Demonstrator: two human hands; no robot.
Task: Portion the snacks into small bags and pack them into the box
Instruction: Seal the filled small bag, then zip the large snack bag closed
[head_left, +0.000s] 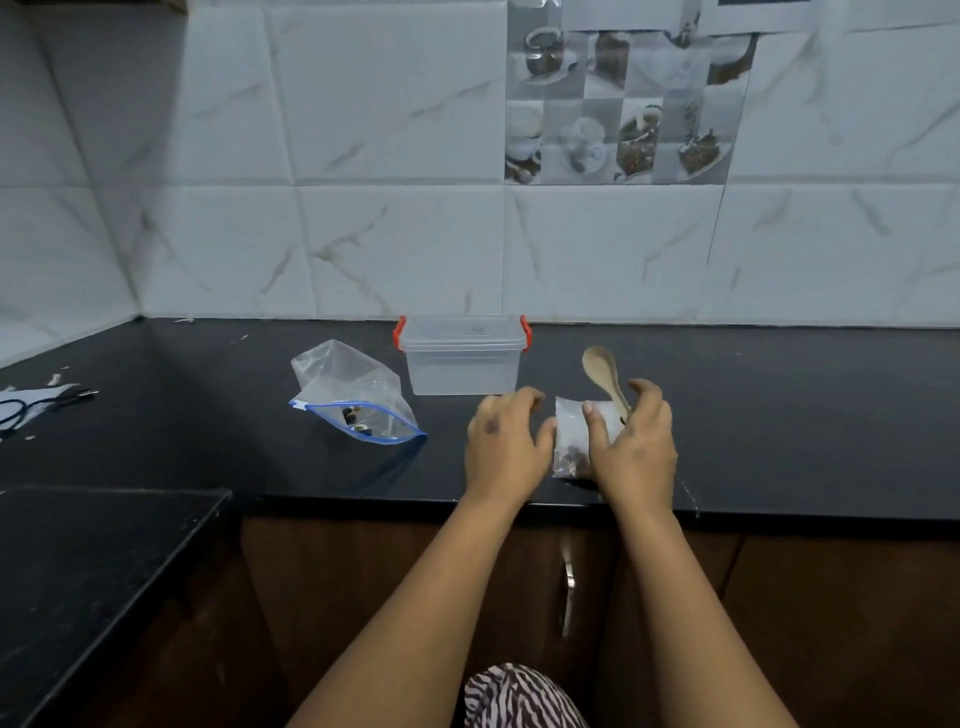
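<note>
1. Striped fabric (519, 699) of my clothing lies lowest in view, with both my forearms reaching over the counter (208, 415) edge.
2. Small bag (574, 441), clear, lies on the counter between my hands, dark snack pieces gathered at its near end.
3. Large zip bag (358, 400), blue-edged, lies open left of it with a few dark pieces inside.
4. Clear box (462, 356) with red clips stands behind, lid on; contents not discernible.
5. Wooden spoon (602, 371) lies beyond the small bag, its handle behind my right hand.
6. My right hand (636, 452) pinches the small bag, thumb on top.
7. My left hand (506, 447), fingers curled, touches the bag's left edge with its thumb.
</note>
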